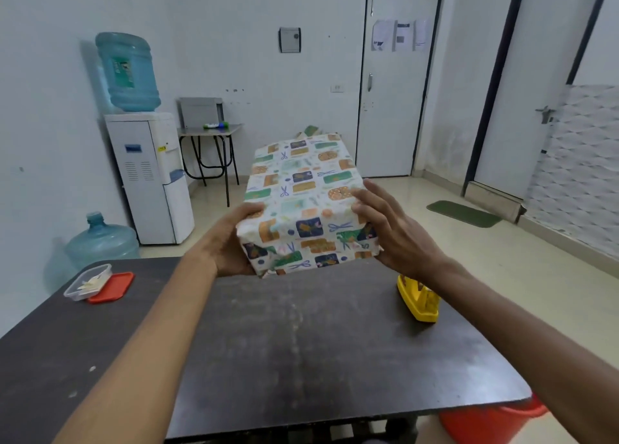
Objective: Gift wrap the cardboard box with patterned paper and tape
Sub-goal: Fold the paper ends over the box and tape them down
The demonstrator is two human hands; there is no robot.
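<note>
The cardboard box (303, 202) is fully covered in white patterned paper with green, orange and navy motifs. It is lifted above the far part of the dark table (301, 343), tilted with its long side running away from me. My left hand (231, 242) grips its near left corner from the side and below. My right hand (388, 229) presses flat against its right side, fingers spread along the edge. A yellow tape dispenser (418, 301) stands on the table under my right wrist.
A clear plastic container (87, 281) with an orange lid (112, 288) beside it sits at the table's left edge. An orange bucket (492, 420) is on the floor at the lower right. A water dispenser (150, 175) and a spare water bottle (100, 239) stand beyond the table.
</note>
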